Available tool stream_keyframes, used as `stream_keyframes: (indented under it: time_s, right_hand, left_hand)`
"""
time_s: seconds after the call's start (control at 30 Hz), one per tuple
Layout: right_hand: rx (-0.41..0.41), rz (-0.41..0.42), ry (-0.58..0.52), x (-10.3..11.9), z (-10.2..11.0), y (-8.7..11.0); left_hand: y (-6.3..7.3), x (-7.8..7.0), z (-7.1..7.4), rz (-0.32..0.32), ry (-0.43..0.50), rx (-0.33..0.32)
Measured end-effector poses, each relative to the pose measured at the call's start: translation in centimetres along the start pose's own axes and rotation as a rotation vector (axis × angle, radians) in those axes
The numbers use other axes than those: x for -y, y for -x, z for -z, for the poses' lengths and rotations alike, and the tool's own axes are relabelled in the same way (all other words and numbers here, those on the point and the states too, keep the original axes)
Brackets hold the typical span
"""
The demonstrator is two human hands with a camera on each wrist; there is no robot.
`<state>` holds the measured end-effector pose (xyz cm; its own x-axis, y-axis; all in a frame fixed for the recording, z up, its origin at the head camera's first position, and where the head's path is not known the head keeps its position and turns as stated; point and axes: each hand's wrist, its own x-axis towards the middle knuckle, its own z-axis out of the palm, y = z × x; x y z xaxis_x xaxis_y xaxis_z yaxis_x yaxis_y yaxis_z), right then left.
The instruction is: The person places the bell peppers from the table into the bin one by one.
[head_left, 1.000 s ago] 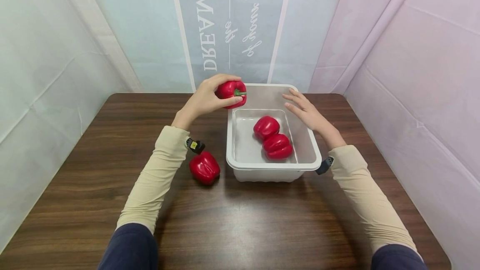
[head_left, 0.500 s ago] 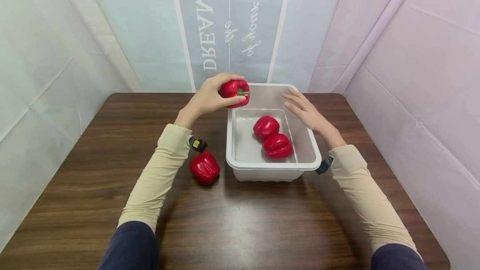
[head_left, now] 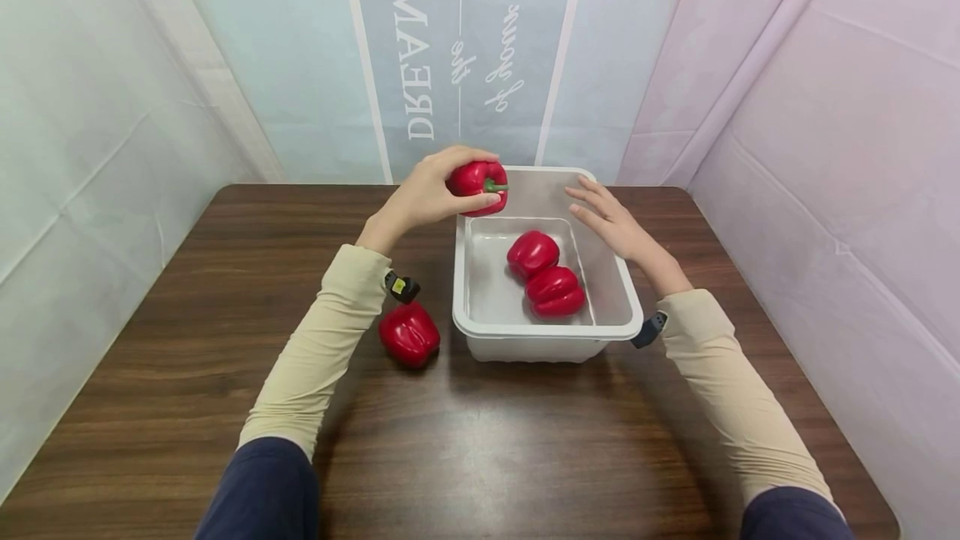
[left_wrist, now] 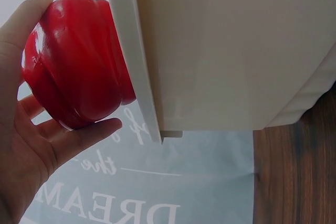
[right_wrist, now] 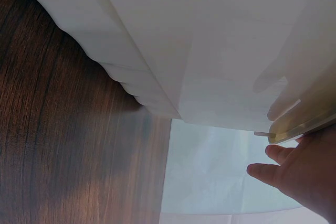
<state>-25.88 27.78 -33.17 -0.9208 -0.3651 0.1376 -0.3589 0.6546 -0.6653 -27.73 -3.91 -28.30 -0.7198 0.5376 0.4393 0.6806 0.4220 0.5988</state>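
My left hand (head_left: 431, 190) grips a red bell pepper (head_left: 480, 182) with a green stem, thumb on the near side and fingers over the top. It is at the far left corner of a white plastic tub (head_left: 465, 330), overlapping the rim in the head view. In the left wrist view the held bell pepper (left_wrist: 79, 61) shows beside the tub's wall (left_wrist: 210, 51). My right hand (head_left: 611, 223) reaches over the tub's right rim, fingers spread and holding nothing. Inside the tub lie two red bell peppers, one farther back (head_left: 533, 253) and one nearer (head_left: 555, 292).
Another red bell pepper (head_left: 409, 336) lies on the dark wooden table (head_left: 480, 448), left of the tub, close below my left wrist. Behind the table hangs a pale blue curtain (head_left: 300, 65) with mirrored lettering. White cloth (head_left: 847, 148) borders the right side.
My left hand has moved slightly to the right with its bell pepper, farther over the tub's left rim. The right hand and the bell peppers in the tub stay where they were.
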Motion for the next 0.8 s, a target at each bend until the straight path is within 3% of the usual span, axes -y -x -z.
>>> stream_keyframes:
  time_s: [0.8]
  right_hand:
    - [-0.004, 0.009, -0.011, -0.2, -0.2, 0.1]
  left_hand:
    - [-0.4, -0.2, -1.3, -0.023, -0.012, 0.026]
